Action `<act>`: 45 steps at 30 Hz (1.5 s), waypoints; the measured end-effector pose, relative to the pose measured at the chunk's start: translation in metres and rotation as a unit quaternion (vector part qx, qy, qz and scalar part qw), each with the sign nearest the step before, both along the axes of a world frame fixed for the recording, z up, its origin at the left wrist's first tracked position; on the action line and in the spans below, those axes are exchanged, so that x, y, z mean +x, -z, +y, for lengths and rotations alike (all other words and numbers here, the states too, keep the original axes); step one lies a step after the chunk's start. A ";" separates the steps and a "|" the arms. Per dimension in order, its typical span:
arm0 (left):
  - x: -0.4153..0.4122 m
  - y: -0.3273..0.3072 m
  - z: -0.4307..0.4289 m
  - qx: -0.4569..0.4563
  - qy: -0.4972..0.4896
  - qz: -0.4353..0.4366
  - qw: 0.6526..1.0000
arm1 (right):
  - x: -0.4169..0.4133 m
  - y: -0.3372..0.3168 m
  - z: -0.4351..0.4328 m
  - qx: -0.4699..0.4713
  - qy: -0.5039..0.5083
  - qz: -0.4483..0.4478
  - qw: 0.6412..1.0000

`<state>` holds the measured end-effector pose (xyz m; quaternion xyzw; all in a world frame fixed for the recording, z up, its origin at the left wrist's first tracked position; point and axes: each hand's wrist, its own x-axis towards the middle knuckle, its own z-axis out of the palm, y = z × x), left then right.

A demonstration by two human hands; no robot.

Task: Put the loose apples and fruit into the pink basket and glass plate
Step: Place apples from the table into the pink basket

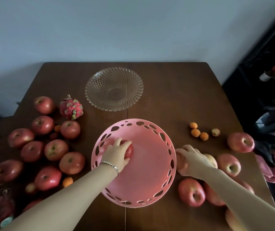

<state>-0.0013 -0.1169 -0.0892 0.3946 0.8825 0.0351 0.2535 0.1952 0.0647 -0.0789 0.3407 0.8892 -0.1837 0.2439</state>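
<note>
The pink basket (pixel 150 177) with cut-out holes sits at the table's middle front. Inside it, near its left wall, my left hand (pixel 116 153) is shut on a red apple (pixel 129 151). Just right of the basket, my right hand (pixel 190 157) is closed over another apple (pixel 180 162) that rests on the table. The cut-glass plate (pixel 114 89) stands behind the basket with nothing in it. Several red apples (pixel 56 150) lie loose on the left, and several more (pixel 191 192) on the right.
A dragon fruit (pixel 71 107) lies left of the glass plate. Small orange fruits (pixel 195 132) sit at the right, another (pixel 67 182) at the left front. A pink cloth (pixel 273 165) and dark shelving (pixel 266 80) are off the table's right edge.
</note>
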 end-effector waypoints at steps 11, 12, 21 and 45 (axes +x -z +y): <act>-0.007 0.004 0.002 -0.015 0.014 -0.010 1.000 | -0.055 -0.053 -0.029 -0.020 -0.002 0.297 0.955; -0.008 0.004 0.002 -0.015 0.014 -0.009 1.000 | -0.064 -0.046 -0.036 -0.027 -0.047 0.239 0.969; -0.004 0.011 -0.001 0.028 -0.016 -0.013 0.999 | -0.100 0.016 -0.058 -0.020 -0.095 0.111 0.989; 0.072 -0.057 0.003 0.267 0.078 -0.066 0.958 | 0.036 -0.014 0.007 0.023 0.235 0.069 0.969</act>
